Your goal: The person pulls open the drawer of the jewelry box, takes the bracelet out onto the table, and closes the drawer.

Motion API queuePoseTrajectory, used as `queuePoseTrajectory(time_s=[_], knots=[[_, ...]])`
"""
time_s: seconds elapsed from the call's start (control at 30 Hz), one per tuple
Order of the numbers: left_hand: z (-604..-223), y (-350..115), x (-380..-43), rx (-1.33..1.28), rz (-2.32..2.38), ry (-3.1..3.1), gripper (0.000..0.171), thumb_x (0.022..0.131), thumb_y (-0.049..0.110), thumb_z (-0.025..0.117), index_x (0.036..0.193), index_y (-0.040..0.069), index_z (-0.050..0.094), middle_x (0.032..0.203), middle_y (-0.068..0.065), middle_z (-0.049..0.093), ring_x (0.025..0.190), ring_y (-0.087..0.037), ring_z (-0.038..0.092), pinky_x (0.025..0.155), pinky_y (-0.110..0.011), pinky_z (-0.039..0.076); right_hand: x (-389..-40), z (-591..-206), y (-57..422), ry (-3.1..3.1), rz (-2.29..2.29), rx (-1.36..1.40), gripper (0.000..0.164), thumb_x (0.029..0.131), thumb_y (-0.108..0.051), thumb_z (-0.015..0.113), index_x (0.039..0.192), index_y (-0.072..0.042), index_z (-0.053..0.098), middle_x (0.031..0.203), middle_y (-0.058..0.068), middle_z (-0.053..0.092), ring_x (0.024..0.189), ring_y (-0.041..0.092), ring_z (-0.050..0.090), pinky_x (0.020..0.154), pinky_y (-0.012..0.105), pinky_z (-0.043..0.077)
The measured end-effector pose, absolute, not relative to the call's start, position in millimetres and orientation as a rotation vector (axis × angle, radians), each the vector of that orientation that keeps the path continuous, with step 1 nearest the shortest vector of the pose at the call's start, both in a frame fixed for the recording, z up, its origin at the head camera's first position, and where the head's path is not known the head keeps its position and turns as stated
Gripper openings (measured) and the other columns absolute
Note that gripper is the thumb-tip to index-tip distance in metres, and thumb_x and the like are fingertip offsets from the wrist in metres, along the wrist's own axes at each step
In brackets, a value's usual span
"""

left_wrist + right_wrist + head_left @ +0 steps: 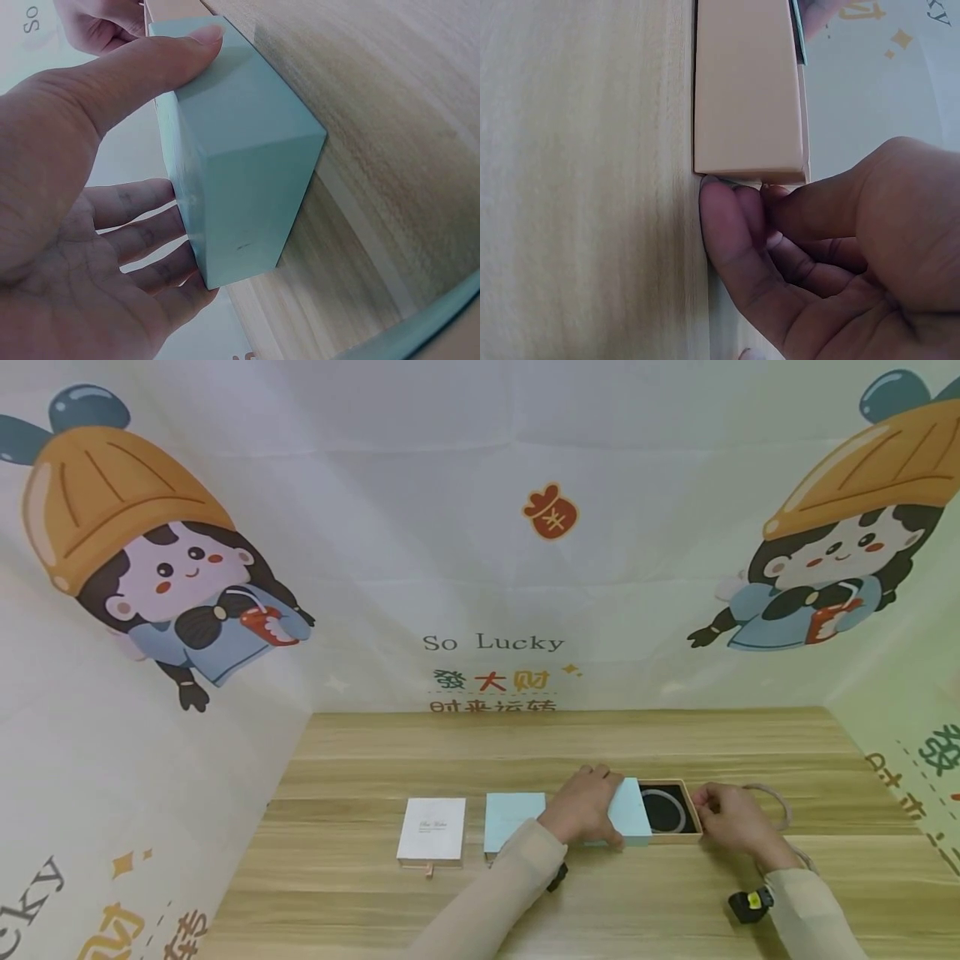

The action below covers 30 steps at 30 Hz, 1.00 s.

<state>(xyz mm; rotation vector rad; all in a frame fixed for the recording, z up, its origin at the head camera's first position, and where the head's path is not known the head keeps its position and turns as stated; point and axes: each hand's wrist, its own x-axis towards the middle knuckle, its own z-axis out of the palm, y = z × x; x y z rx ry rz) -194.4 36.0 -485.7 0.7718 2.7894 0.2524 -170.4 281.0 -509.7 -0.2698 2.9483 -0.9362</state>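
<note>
My left hand [588, 806] holds a light blue box sleeve [628, 814], the thumb on its near side and the fingers on the far side. Out of the sleeve's right end sticks a tan-edged drawer [700, 833], partly pulled out. Inside the drawer, a grey ring-shaped bangle [681, 810] lies on a black insert; the sleeve covers its left part. At the drawer's outer end my right hand [731, 818] pinches with thumb and fingers. In the right wrist view, those fingertips [724, 217] meet the drawer's end wall [750, 112]; they hide what is between them.
Left of the hands stand a white box [432, 828] with a small front tab and another light blue box [513, 818], partly behind the left forearm. A thin pale loop [783, 810] shows beyond the right hand. Printed cloth [637, 610] walls the wooden table [337, 752].
</note>
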Motion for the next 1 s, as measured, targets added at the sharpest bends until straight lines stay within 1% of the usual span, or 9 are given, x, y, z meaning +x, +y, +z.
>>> queuePoseTrajectory(time_s=[0.1, 0.37, 0.67, 0.8, 1.0], knots=[[-485.4, 35.1, -194.4, 0.762, 0.257, 2.791, 0.099, 0.071, 0.046, 0.093, 0.153, 0.017, 0.047, 0.149, 0.003, 0.053, 0.138, -0.017, 0.048, 0.115, -0.023, 0.040, -170.8, -509.1, 280.3, 2.963, -0.925, -0.286, 0.013, 0.081, 0.004, 0.056, 0.090, 0.003, 0.066, 0.077, 0.004, 0.063, 0.070, 0.015, 0.052, 0.060, 0.025, 0.042], [-485.6, 33.9, -194.5, 0.759, 0.260, 2.794, 0.098, 0.071, 0.045, 0.093, 0.152, 0.017, 0.048, 0.147, 0.004, 0.054, 0.136, -0.017, 0.049, 0.114, -0.022, 0.041, -172.1, -510.1, 278.9, 2.982, -0.909, -0.292, 0.012, 0.080, 0.005, 0.057, 0.088, 0.002, 0.065, 0.075, 0.004, 0.063, 0.069, 0.014, 0.052, 0.059, 0.025, 0.042], [-484.8, 33.8, -193.4, 0.760, 0.261, 2.788, 0.097, 0.072, 0.044, 0.093, 0.152, 0.017, 0.048, 0.148, 0.003, 0.053, 0.138, -0.017, 0.048, 0.114, -0.022, 0.041, -171.8, -509.7, 279.5, 2.978, -0.918, -0.288, 0.010, 0.083, 0.005, 0.057, 0.088, 0.002, 0.065, 0.075, 0.004, 0.063, 0.069, 0.014, 0.053, 0.060, 0.026, 0.043], [-484.2, 34.5, -193.7, 0.772, 0.267, 2.787, 0.096, 0.072, 0.044, 0.093, 0.152, 0.015, 0.048, 0.148, 0.002, 0.054, 0.138, -0.018, 0.048, 0.115, -0.021, 0.040, -171.1, -508.4, 280.3, 2.979, -0.930, -0.295, 0.011, 0.082, 0.007, 0.056, 0.086, 0.001, 0.065, 0.075, 0.004, 0.064, 0.070, 0.015, 0.054, 0.060, 0.027, 0.044], [-483.4, 34.8, -192.7, 0.774, 0.263, 2.790, 0.097, 0.072, 0.045, 0.093, 0.152, 0.016, 0.048, 0.149, 0.002, 0.053, 0.139, -0.018, 0.048, 0.116, -0.021, 0.039, -171.3, -507.0, 280.9, 2.968, -0.916, -0.281, 0.012, 0.082, 0.006, 0.055, 0.088, 0.003, 0.064, 0.077, 0.006, 0.062, 0.071, 0.016, 0.053, 0.062, 0.028, 0.043]])
